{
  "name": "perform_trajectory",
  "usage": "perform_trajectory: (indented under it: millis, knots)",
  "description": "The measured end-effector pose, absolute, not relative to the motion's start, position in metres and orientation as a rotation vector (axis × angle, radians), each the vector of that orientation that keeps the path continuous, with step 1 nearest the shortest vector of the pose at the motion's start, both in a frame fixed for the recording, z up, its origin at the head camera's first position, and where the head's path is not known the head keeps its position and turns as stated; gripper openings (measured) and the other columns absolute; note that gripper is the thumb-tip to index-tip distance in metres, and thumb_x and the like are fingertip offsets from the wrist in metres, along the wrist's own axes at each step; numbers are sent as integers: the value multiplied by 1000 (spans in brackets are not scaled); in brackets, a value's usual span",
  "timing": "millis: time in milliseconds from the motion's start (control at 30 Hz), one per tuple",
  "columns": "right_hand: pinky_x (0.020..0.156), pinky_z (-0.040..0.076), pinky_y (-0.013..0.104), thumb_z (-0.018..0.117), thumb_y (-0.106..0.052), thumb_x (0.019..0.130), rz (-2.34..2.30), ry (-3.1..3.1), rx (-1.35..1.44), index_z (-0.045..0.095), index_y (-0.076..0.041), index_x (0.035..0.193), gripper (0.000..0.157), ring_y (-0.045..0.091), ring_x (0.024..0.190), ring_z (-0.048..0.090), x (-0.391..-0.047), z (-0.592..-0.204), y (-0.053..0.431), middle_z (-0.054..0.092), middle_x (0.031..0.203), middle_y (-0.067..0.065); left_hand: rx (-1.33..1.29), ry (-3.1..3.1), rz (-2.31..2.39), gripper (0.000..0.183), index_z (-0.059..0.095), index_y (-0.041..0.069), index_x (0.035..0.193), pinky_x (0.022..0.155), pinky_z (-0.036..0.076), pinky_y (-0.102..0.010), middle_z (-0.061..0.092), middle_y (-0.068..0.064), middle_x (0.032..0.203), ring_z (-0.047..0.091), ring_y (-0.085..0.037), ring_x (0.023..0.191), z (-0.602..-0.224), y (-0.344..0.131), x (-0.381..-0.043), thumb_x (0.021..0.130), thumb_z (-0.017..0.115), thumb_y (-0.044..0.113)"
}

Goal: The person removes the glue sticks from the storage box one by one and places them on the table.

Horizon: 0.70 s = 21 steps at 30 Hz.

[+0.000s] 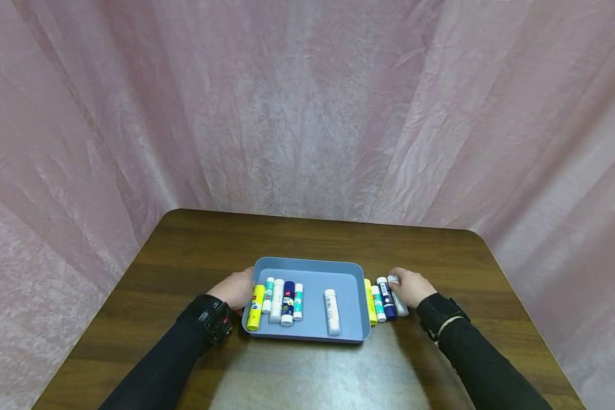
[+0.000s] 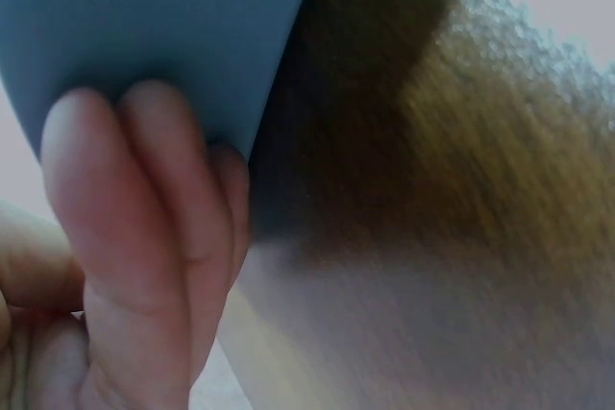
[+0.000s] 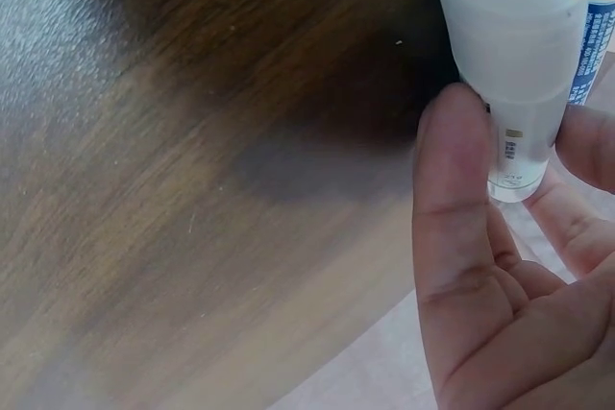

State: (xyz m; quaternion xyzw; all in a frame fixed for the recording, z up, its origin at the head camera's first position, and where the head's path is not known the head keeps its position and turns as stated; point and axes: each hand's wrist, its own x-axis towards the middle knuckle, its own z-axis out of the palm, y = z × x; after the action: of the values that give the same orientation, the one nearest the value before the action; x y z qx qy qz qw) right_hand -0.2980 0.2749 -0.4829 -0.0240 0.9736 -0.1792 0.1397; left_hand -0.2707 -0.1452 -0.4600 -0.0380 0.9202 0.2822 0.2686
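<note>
My left hand [image 1: 237, 289] is at the left side of a blue-grey tray [image 1: 312, 265], its fingers [image 2: 130, 228] touching the outer wall in the left wrist view. Inside the tray's left half lie a yellow glue stick [image 1: 255, 307], a navy one [image 1: 288, 303] and several white and green ones. A lone white glue stick [image 1: 332, 312] lies toward the right. Beyond the right wall, my right hand [image 1: 412, 286] pinches another white glue stick [image 3: 514, 40] between thumb and fingers. Beside it lies a blue-and-white glue stick [image 1: 386, 298].
A green-and-white glue stick [image 1: 378, 303] and a yellow one [image 1: 370, 302] lie against the tray's right side. All stands on a brown wooden table [image 1: 307, 233] with rounded far corners. Behind it hangs a pink curtain [image 1: 307, 114].
</note>
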Motion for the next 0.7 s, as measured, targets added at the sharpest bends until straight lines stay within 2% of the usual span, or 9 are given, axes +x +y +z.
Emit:
perform_trajectory:
  millis: [700]
  knots:
    - [101,50,60,59,-18,101,-495,2821,-106,62,-2,134,36,38,110,66,-295,-479,270,66,127,25,-101,2488,710,54,24,4,160,50,51,-27,62,-14,94,62,-23,60,-462,-145,-273,110,38,17]
